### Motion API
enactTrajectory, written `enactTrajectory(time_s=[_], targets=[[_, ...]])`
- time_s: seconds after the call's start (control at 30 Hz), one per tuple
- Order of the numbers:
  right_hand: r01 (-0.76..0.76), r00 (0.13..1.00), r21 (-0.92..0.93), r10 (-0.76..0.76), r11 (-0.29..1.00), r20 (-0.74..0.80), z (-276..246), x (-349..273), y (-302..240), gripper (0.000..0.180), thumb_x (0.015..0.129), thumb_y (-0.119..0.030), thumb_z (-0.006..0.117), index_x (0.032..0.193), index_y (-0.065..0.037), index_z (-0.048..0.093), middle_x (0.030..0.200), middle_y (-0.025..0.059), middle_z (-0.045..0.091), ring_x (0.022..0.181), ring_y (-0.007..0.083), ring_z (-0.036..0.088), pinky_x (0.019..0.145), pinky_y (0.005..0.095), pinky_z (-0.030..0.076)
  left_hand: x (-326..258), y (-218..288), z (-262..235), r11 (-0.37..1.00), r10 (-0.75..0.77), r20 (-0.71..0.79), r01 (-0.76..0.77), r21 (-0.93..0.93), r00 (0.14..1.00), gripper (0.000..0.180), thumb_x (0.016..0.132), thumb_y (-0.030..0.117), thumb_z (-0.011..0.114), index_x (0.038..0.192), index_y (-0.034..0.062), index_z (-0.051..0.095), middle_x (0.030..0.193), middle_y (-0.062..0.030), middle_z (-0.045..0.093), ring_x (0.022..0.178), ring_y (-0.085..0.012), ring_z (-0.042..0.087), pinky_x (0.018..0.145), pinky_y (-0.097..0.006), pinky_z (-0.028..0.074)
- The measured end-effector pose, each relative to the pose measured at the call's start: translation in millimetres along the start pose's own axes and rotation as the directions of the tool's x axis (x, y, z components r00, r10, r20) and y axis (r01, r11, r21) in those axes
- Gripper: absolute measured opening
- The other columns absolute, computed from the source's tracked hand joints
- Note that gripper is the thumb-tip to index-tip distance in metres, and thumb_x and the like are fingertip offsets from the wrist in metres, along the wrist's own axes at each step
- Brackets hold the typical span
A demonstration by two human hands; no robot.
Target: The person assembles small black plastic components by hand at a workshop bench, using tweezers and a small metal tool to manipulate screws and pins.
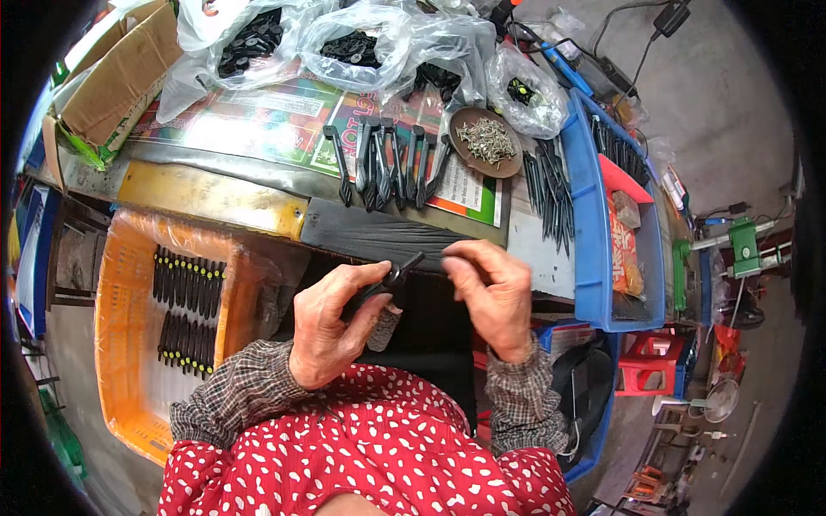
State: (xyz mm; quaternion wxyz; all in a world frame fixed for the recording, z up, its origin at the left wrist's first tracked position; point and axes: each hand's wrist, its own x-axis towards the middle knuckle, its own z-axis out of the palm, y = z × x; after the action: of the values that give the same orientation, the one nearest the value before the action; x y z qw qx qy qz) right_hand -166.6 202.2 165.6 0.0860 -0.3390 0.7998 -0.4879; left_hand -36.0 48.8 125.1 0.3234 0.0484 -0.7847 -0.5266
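Two hands meet at frame centre: the left hand [331, 320] grips a black tool [393, 279], the right hand [490, 297] pinches its tip. More tools [391, 163] lie on the desk [215, 193] above, beside a screw dish [486, 142].

at twelve o'clock, crinkled glossy clear plastic bags [361, 34] hold matt black parts. a round brown dish [486, 143] carries shiny metal screws. at nine o'clock sits a smooth orange plastic crate [120, 344]; at ten, a rough cardboard box [112, 77]. the small black clip [397, 277], held at centre, looks like matt plastic.
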Motion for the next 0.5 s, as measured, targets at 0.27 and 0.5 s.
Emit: enactTrajectory(time_s=[0.27, 0.5], targets=[[0.084, 0.938, -0.621, -0.272, 0.780, -0.216, -56, 15, 42, 0.015, 0.080, 0.000, 0.061, 0.095, -0.001, 0.065, 0.082, 0.0131, 0.060, 0.070, 0.0298, 0.061, 0.061, 0.0374, 0.047, -2, -4, -4, 0.994, -0.089, 0.074, 0.093, -0.049, 0.993, 0.029, 0.079, -0.009, 0.063, 0.108, -0.0043, 0.061, 0.090, -0.0103, 0.065, 0.083, -0.0119, 0.063, 0.074, -0.023, 0.049], [0.164, 0.938, -0.796, -0.341, 0.582, -0.055, -55, 12, 57, 0.021, 0.078, 0.000, 0.063, 0.099, -0.001, 0.064, 0.088, 0.0105, 0.057, 0.080, 0.0288, 0.059, 0.067, 0.0385, 0.047, -3, -2, -1, 0.946, -0.239, 0.144, 0.263, -0.191, 0.960, 0.026, 0.084, -0.006, 0.061, 0.110, -0.0030, 0.060, 0.088, -0.0041, 0.064, 0.066, -0.0020, 0.053, 0.055, -0.016, 0.043]])
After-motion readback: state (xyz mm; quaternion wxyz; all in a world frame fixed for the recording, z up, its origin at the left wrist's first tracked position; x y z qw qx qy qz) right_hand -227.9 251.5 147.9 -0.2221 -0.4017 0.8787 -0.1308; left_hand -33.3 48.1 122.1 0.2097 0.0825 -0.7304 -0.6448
